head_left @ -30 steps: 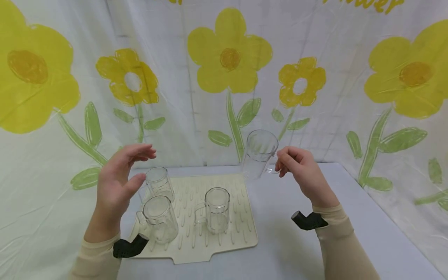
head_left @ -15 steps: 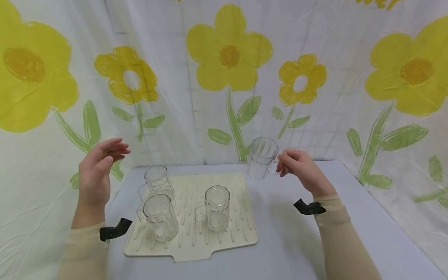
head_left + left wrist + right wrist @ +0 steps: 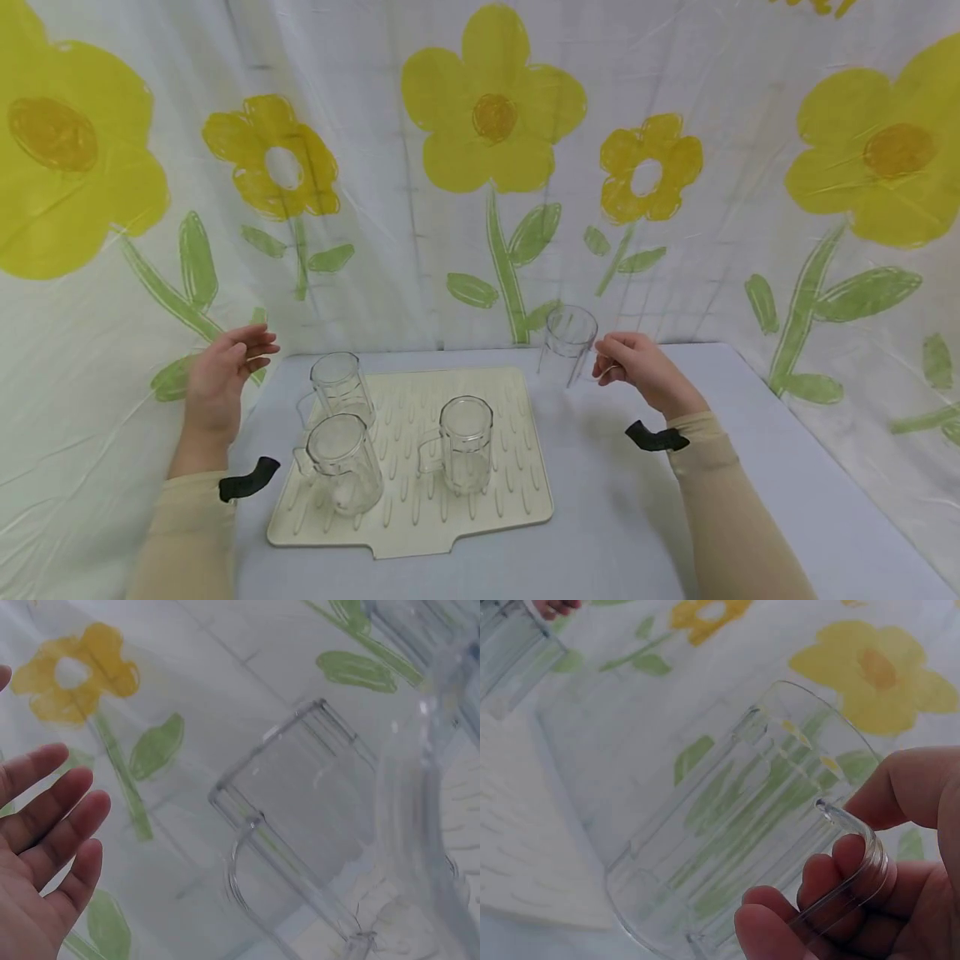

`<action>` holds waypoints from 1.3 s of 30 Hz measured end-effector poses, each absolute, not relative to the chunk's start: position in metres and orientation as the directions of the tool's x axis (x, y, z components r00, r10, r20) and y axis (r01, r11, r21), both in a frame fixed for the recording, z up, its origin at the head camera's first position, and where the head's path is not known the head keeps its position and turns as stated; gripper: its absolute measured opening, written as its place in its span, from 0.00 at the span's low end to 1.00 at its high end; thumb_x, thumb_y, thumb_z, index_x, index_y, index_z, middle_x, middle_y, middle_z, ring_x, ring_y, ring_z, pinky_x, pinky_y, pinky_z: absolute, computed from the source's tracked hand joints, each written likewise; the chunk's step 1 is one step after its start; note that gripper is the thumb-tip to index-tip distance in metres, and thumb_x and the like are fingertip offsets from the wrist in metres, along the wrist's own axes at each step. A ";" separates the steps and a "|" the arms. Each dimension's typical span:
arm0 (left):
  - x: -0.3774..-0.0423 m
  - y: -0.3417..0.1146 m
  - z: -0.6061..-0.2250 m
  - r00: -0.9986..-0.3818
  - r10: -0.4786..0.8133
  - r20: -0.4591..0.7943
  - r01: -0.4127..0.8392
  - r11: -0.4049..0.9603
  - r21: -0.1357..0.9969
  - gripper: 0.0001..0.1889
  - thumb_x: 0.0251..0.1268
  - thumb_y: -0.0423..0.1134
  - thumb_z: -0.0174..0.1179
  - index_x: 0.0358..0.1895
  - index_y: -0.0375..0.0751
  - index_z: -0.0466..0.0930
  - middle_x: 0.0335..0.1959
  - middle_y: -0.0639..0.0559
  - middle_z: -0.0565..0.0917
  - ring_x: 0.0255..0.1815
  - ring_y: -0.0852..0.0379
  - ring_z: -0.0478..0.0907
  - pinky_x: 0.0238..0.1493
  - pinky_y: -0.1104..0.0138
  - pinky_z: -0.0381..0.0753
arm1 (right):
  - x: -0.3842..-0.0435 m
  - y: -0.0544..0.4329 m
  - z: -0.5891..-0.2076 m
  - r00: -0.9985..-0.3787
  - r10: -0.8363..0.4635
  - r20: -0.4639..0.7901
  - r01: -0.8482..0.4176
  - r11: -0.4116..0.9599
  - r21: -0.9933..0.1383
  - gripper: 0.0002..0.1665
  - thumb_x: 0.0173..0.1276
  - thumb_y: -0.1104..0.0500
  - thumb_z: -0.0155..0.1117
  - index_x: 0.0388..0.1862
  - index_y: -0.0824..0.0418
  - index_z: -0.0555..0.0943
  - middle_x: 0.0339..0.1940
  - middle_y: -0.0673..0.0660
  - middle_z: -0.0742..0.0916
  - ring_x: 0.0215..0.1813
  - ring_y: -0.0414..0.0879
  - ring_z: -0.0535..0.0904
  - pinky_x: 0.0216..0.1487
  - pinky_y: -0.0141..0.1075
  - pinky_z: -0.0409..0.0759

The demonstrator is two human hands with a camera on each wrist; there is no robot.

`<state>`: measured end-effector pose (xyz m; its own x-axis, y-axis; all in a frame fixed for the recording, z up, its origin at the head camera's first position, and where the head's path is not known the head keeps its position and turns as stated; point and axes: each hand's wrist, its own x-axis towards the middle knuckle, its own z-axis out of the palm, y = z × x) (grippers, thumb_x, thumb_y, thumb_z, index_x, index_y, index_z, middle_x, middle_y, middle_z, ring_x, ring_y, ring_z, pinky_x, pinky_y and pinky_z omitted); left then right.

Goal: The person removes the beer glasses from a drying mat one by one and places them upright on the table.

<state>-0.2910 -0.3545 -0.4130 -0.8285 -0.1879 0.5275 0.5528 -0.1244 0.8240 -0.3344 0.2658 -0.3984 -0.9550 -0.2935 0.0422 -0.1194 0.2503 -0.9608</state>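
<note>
The right hand [image 3: 637, 371] holds a clear mug [image 3: 567, 337] by its handle [image 3: 847, 817]; the fingers are curled around this handle, with the thumb against it, as the right wrist view shows closely. This mug is at the far part of the tabletop [image 3: 592, 533], just beyond the right edge of the cream mat [image 3: 513, 504]. Its mouth is turned upward, and through its transparent wall the printed curtain [image 3: 375, 267] can be seen. Whether its base touches the tabletop, I cannot tell.

The left hand [image 3: 219, 383] is free, raised to the left of the mat, with the fingers apart and a little bent in the left wrist view. The nearest vessel to it is the rear left mug [image 3: 339, 385].

Three mugs of the same clear kind stand upright on the ridged mat, with mouths up and handles toward the left side. The front left mug [image 3: 347, 471] stands before the rear left one and partly covers it; if they touch, I cannot tell. The third mug [image 3: 467, 446] stands apart, nearer to the mat's right side. Inside these mugs only the mat and the other glass walls are visible, seen through them.
</note>
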 end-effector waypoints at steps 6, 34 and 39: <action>-0.299 -0.363 -0.437 -0.871 -0.162 0.463 0.486 -0.157 0.860 0.17 0.90 0.36 0.50 0.61 0.34 0.88 0.51 0.51 0.93 0.50 0.57 0.91 0.54 0.69 0.87 | -0.345 0.267 -0.418 -0.962 -0.272 -0.012 -0.056 0.241 -0.969 0.22 0.88 0.55 0.56 0.29 0.62 0.79 0.31 0.54 0.84 0.43 0.51 0.89 0.48 0.37 0.93; -0.313 -0.379 -0.505 -0.984 -0.085 0.157 0.171 -0.188 0.967 0.14 0.93 0.43 0.52 0.56 0.50 0.89 0.50 0.61 0.93 0.52 0.64 0.89 0.54 0.75 0.88 | -0.359 0.267 -0.458 -0.950 -0.277 -0.144 0.068 0.267 -0.961 0.20 0.82 0.59 0.52 0.26 0.61 0.77 0.29 0.55 0.85 0.38 0.46 0.87 0.46 0.36 0.92; -0.314 -0.378 -0.505 -0.986 -0.076 0.149 0.160 -0.175 0.971 0.14 0.93 0.42 0.51 0.56 0.51 0.89 0.50 0.61 0.93 0.52 0.64 0.89 0.54 0.75 0.88 | -0.359 0.267 -0.457 -0.946 -0.286 -0.150 0.067 0.280 -0.958 0.20 0.84 0.57 0.53 0.29 0.62 0.79 0.31 0.55 0.86 0.39 0.46 0.87 0.47 0.37 0.92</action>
<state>-0.3139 -0.3785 -0.5052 -0.9859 -0.0765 0.1486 0.1600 -0.1750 0.9715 -0.3586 0.2666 -0.4572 -0.9462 -0.2864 -0.1504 0.0673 0.2802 -0.9576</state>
